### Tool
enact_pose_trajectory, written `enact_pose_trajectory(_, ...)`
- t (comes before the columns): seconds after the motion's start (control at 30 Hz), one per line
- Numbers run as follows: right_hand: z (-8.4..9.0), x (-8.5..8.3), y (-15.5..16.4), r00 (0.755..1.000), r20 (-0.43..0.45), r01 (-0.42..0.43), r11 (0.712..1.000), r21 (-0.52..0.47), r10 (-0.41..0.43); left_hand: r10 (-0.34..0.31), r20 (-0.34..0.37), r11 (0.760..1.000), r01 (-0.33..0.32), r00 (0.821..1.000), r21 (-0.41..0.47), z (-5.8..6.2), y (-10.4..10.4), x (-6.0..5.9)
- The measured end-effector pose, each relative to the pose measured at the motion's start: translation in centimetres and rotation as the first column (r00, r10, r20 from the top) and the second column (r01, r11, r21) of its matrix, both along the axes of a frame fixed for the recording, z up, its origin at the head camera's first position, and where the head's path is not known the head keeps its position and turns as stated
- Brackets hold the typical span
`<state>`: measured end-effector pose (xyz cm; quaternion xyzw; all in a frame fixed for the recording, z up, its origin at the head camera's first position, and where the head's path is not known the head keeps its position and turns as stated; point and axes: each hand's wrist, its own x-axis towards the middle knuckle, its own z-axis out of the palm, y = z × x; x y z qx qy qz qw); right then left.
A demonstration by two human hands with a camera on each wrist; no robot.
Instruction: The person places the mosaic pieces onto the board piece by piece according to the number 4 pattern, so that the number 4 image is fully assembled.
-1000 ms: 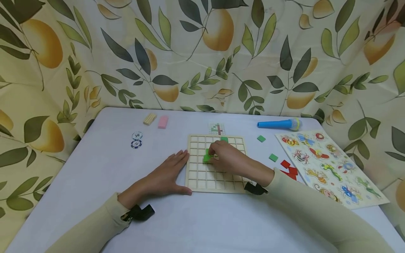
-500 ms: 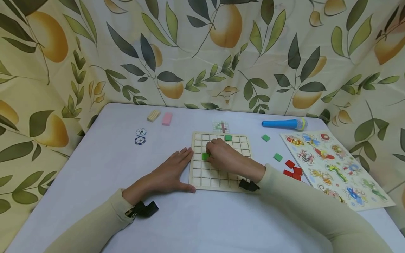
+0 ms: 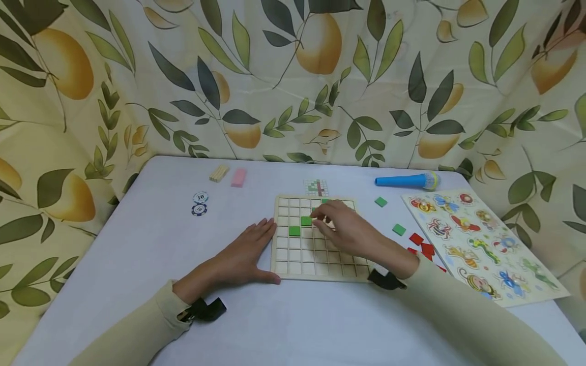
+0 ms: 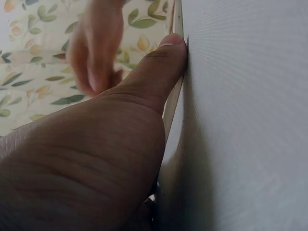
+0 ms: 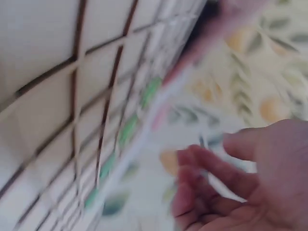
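Board (image 3: pixel 308 244), L fingers (image 3: pixel 265 231) (@ edge).

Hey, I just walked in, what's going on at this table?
Someone is laying tiles on a gridded board. The left hand rests against the board's left side, while the right hand, apparently holding nothing, is above it. Green tiles form a diagonal line on the grid, partly hidden by the right hand. Two loose green tiles and several red tiles lie to the right, and a small patterned card lies just beyond the board.
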<state>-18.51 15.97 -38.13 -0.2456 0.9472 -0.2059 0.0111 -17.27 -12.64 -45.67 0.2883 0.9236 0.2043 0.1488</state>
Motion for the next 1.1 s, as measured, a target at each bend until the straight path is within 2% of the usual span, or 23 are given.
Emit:
enact_pose_trajectory(0.1, 0.8, 1.8, 3.8, 0.995, -0.061, 0.074, 0.991, -0.109, -0.081, 0.006, 0.001, 1.000, -0.006, 1.000, -0.004, -0.1, -0.1, 0.2)
enact_pose_trajectory(0.2, 0.6, 3.7, 7.4, 0.975, -0.094, 0.178, 0.963, -0.204, -0.200, 0.016, 0.004, 1.000, -0.016, 1.000, -0.006, -0.2, -0.2, 0.4)
enact_pose_trajectory(0.3, -0.5, 5.4, 10.1, 0.945, -0.052, 0.300, 0.919, -0.255, -0.323, 0.026, 0.010, 1.000, -0.026, 1.000, -0.003, -0.2, -0.3, 0.6)
enact_pose_trajectory(0.4, -2.0, 6.3, 11.8, 0.923, -0.009, 0.368, 0.891, -0.265, -0.384, 0.033, 0.014, 0.999, -0.033, 0.999, -0.011, -0.1, -0.5, 0.6)
enact_pose_trajectory(0.5, -3.2, 6.3, 13.0, 0.919, -0.012, 0.377, 0.888, -0.263, -0.394, 0.035, 0.006, 0.999, -0.035, 0.999, -0.003, -0.1, -0.5, 0.6)
enact_pose_trajectory(0.73, -5.1, 6.2, 14.4, 0.903, -0.023, 0.420, 0.891, -0.175, -0.430, 0.011, 0.015, 1.000, -0.011, 1.000, 0.008, 0.1, -0.2, 0.3)
enact_pose_trajectory(1.1, -5.6, 6.3, 14.8, 0.900, 0.029, 0.435, 0.891, -0.128, -0.435, 0.003, 0.008, 1.000, -0.003, 1.000, 0.010, 0.2, -0.1, 0.3)
